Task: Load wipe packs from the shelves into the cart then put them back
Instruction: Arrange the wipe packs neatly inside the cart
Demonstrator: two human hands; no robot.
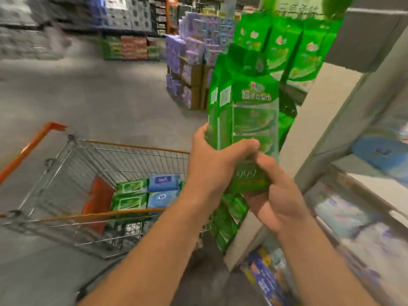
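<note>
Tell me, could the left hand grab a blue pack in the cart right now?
Probably not: the left hand and right hand both grip the tall green pack. The blue packs lie uncovered in the cart.

Grey concrete floor point(92, 93), stacked purple packages on cardboard display point(194, 51), blurred dark shelving of boxes point(123, 14) behind

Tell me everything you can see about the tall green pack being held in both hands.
The green pack is a tall bundle of glossy plastic-wrapped wipe packs, solid green on top with a white-lettered label, clear lower down with green prints showing through. Barcode strips run down its left edge. It stands nearly upright beside the shelf end. The left hand grips its lower left side, thumb across the front; the right hand holds the bottom, where "999" is printed.
</note>
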